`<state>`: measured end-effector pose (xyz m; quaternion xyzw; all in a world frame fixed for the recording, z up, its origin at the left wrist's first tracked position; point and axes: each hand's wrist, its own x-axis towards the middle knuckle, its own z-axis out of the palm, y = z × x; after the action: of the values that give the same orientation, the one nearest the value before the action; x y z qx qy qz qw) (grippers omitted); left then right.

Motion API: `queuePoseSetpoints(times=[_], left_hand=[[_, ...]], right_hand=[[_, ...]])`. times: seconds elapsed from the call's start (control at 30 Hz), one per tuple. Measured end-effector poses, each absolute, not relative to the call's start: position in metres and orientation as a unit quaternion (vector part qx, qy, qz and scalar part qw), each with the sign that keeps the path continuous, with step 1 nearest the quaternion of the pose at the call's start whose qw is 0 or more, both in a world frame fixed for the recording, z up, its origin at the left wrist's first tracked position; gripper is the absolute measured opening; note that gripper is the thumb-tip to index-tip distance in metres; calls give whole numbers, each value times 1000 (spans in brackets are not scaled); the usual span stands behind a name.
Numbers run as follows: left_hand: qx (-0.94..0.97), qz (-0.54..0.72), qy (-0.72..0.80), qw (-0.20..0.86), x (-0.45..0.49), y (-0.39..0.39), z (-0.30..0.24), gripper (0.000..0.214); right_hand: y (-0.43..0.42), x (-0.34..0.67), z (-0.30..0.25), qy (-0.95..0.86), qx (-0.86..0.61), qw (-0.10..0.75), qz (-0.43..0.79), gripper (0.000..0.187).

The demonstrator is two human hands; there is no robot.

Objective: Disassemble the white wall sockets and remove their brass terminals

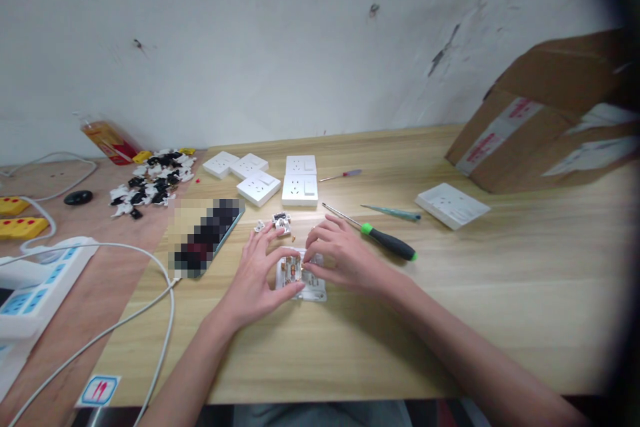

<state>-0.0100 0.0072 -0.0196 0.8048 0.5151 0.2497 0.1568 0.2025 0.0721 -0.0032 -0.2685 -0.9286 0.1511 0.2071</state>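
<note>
Opened white socket housing (313, 283), lying on the near part of the counter (450, 327), brass-coloured metal parts (293, 269) exposed inside. Left hand (259, 280) curved around the left side, gripping the housing between thumb and forefinger; right hand (345, 257) with fingertips drawn together over the middle, impossible to tell whether pinching anything. Possible trouble: metal parts popping out of place from an uneven push, or a loose brass-coloured bit (293, 239), just beyond the housing, getting lost through a careless finger sweep.
</note>
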Motion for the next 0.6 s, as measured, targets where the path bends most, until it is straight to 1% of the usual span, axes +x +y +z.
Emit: queuePoseSetpoints(times=[0.6], left_hand=[[810,221,513,181,-12,7,-15,38]], right_hand=[[71,204,-3,-933,-250,208,153,18]])
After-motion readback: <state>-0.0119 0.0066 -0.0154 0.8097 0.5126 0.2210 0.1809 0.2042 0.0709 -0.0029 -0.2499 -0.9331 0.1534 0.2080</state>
